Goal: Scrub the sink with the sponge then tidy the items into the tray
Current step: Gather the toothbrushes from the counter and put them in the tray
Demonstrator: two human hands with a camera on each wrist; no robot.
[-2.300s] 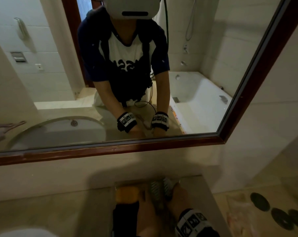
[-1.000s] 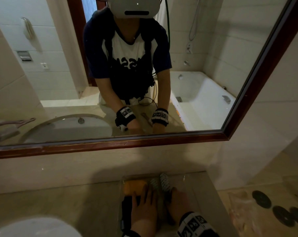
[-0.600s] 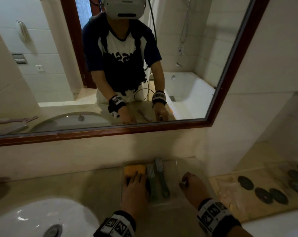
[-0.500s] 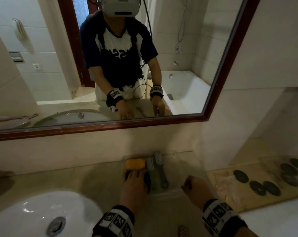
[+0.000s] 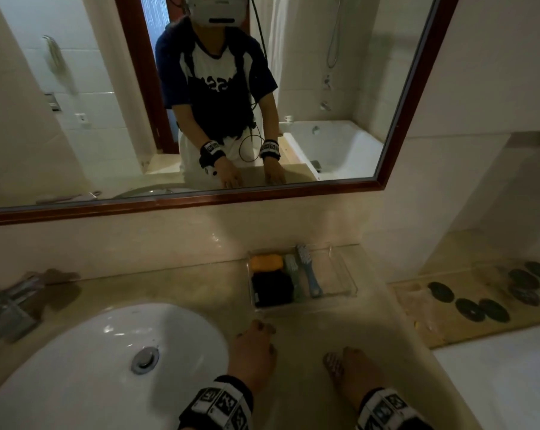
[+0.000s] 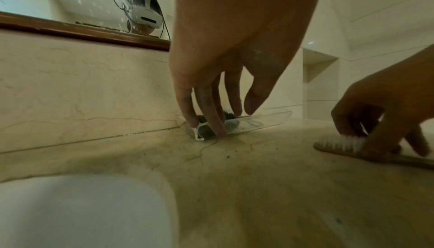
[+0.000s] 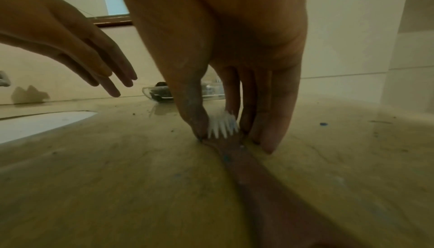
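Observation:
A clear tray stands on the counter against the back wall. It holds a yellow sponge, a black pad and two brushes. My left hand hovers over the counter just in front of the tray, fingers straight and empty. A brown-handled brush with white bristles lies on the counter right of it. My right hand pinches that brush at its head, thumb on one side and fingers on the other. The white sink is at the lower left.
The mirror runs along the back wall above the counter. The faucet is blurred at the far left. Right of the counter's edge lies a lower ledge with several dark round discs. Dark crumbs dot the counter.
Both hands drew back from the tray toward the counter's front. My left hand let go of the black pad, which stays in the tray. My right hand came down onto the brush on the counter.

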